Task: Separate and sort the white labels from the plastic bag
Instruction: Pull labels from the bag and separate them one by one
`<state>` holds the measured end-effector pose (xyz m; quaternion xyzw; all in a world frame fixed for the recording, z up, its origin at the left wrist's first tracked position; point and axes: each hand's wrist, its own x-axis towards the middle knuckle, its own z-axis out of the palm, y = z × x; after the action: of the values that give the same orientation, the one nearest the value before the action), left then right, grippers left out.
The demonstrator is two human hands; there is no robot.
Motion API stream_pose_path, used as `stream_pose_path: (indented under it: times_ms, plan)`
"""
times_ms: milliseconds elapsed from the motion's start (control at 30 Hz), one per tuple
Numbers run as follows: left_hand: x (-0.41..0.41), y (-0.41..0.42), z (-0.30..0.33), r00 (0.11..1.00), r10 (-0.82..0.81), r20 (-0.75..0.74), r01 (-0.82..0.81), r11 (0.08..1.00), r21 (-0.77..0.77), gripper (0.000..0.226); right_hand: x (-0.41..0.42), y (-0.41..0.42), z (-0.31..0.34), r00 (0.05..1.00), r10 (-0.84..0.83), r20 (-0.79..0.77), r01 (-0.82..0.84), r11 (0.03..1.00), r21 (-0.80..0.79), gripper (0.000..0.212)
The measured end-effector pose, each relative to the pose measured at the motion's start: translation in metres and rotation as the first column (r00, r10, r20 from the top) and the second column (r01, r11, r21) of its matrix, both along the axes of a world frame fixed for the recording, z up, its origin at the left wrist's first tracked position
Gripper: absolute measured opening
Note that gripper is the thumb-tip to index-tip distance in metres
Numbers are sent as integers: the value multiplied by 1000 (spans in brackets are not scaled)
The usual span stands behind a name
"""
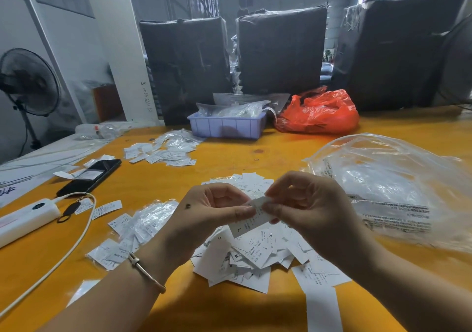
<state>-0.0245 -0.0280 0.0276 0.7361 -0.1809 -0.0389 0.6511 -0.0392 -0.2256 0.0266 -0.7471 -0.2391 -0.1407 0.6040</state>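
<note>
Pinching one white label (251,218) between them, the left hand (204,219) and the right hand (310,213) hold it up above the loose pile of labels (251,253), probably so the printed size letter faces the camera and can be read before the label goes to a heap. The left thumb and forefinger grip its near edge; the right fingertips (270,207) curl onto its upper corner, as if peeling or thumbing apart a second label stuck behind it, though the blur there leaves me unsure whether it is one label or two.

The pile lies directly below both hands, within a short drop, which suits picking one at a time. The clear plastic bag (388,188) lies just beyond and outside the right hand, slack and apparently mostly emptied, its mouth turned toward the pile. Outside the left hand lie small packets of bagged labels (139,229); further ahead of it another sorted heap (163,151) sits well apart, likely kept distant so sizes do not mix. A phone (92,175) and a power bank (26,216) rest farther out to that hand's side on the orange table (255,313).
</note>
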Motion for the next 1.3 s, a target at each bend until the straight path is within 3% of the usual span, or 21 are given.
stream_pose_path:
  times_ms: [167,300,800,933,1133,1233,1300]
  plan:
    - [0,0,2,1000,25,-9,-25,999,-31,10,2,-5,5,996,-84,42,85,996,-20,19]
    - [0,0,1,1000,4,-6,-4,1000,-20,17,-1,-3,4,1000,-25,16,24,999,35,21]
    - [2,0,-4,999,-5,38,5,1000,-16,14,-3,3,1,996,-56,65,69,977,-204,17]
    - [5,2,-5,998,26,56,-24,999,-27,14,-2,1,1,1000,-4,-7,3,984,-176,24]
    - [9,9,-1,1000,-8,-22,9,1000,25,10,3,-1,-1,1000,-9,12,10,998,-65,21]
    - [16,28,7,982,187,-32,-183,978,102,18,11,-12,-3,993,-110,53,116,984,-133,19]
    - [24,46,10,925,379,15,-370,894,253,14,20,-22,-5,977,-190,98,212,919,-334,19]
